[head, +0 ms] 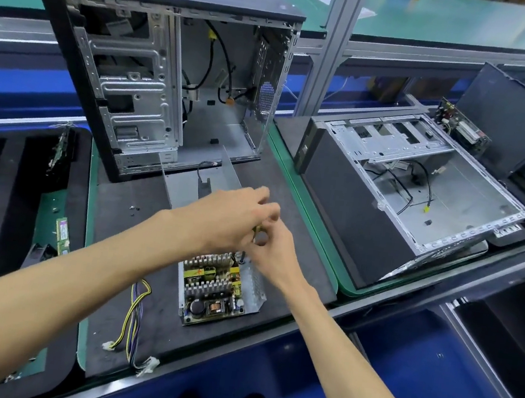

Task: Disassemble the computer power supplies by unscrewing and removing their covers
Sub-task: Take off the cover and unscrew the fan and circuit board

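An open computer case (156, 80) stands upright at the back of the counter (305, 270), a second case (403, 196) lying to its right. The removed cover (187, 183) lies behind both hands. The uncovered power supply (220, 289) sits just below them, cables (133, 322) trailing left. Left hand (232, 218) and right hand (267, 252) meet, grip curled round a small dark tool (261, 238).

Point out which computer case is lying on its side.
The right-hand case, open side facing up. The other case, behind the hands, stands upright.
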{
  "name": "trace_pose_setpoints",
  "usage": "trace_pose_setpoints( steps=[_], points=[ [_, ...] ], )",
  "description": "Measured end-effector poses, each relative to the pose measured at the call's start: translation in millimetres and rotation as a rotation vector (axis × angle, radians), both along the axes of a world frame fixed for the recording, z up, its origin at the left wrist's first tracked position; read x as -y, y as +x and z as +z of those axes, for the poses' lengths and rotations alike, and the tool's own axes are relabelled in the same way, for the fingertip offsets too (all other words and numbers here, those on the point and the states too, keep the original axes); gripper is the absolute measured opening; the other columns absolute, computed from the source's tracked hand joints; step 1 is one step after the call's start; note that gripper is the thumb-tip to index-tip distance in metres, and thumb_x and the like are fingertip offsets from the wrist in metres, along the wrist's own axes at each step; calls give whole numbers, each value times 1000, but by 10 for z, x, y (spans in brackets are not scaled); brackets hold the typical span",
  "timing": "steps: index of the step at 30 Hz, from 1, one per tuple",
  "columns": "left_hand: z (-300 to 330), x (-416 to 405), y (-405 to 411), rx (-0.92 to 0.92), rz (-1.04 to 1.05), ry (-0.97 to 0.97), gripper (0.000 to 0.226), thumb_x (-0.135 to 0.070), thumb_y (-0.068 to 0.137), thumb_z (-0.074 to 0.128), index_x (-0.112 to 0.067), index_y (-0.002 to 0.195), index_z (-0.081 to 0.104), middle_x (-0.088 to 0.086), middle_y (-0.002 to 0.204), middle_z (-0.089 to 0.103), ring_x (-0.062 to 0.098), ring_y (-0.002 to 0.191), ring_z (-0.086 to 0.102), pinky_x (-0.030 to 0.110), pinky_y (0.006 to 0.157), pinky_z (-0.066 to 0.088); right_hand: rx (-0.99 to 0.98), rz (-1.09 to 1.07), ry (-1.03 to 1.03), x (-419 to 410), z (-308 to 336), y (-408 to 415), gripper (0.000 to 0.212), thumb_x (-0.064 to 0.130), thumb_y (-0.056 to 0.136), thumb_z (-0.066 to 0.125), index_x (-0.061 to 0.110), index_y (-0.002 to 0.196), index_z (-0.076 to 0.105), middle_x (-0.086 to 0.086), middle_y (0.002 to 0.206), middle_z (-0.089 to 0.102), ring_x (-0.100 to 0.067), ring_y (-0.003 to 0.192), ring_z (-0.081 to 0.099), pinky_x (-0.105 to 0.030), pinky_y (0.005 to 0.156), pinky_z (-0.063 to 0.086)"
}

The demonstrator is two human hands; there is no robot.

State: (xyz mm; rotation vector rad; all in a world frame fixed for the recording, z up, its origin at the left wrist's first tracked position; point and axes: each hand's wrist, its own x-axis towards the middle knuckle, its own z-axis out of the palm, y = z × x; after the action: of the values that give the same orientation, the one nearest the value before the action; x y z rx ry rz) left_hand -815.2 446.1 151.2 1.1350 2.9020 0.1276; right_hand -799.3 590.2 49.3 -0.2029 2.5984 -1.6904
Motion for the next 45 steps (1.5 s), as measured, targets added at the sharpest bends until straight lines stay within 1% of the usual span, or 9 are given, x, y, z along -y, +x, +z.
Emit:
trace_pose_setpoints(
  steps=[5,10,15,20,26,31,35,40,45],
  points=[
    [-17,-85,-85,-164,226,-187,21,-29,100,52,-15,90,40,4,88,59,32,84,65,35,60,38,-46,-25,-1,53,23,36,36,22,83,86,43,82,57,19,86,69,2,80,63,-10,67,44],
    [-59,17,-90,-49,25,-49,20,-29,95,59,-17,109,53,4,104,48,24,76,56,31,53,33,-12,16,37,-18,64,-29,23,21,89,79,38,91,64,4,101,61,3,85,58,-12,72,41],
    [-38,-76,-195,-183,269,-174,44,-48,104,39,-14,76,44,3,67,44,29,67,51,35,57,36,39,29,80,58,121,-50,28,31,84,84,37,88,57,8,88,68,0,78,62,-13,63,47],
    [-38,41,-171,12,0,-40,19,-26,94,58,-19,112,56,5,107,48,21,78,56,31,57,35,57,40,66,-46,141,-132,15,18,89,77,24,97,65,4,99,66,9,84,59,-7,70,41],
    [-22,-57,-213,-193,215,-151,46,-56,101,36,-14,90,52,12,94,63,31,73,57,34,59,34,71,29,106,9,98,-93,22,27,85,83,30,91,62,8,88,69,3,78,62,-11,63,45],
    [-49,27,-150,50,11,-77,18,-33,96,55,-18,106,50,8,106,52,28,80,59,35,58,40,99,38,108,-55,95,-109,23,21,84,79,26,77,58,9,76,63,7,65,58,-11,54,40],
    [-106,-7,-165,-204,280,-173,55,-66,98,33,-14,86,50,7,82,61,29,67,57,30,52,32,81,37,76,7,86,-51,18,27,84,85,29,91,69,12,87,67,8,79,60,-8,64,42],
    [-67,113,-146,36,-19,41,28,-32,93,58,-24,117,46,2,105,48,27,77,60,38,61,48,66,28,124,-48,109,-67,22,24,84,78,28,75,58,9,71,63,4,64,56,-11,54,39],
    [-72,26,-195,-253,183,-186,57,-73,91,38,-17,87,45,7,81,58,28,64,48,31,51,28,48,16,50,26,94,-38,14,20,85,83,24,92,72,-2,91,68,-11,81,62,-24,70,50]
  ],
)
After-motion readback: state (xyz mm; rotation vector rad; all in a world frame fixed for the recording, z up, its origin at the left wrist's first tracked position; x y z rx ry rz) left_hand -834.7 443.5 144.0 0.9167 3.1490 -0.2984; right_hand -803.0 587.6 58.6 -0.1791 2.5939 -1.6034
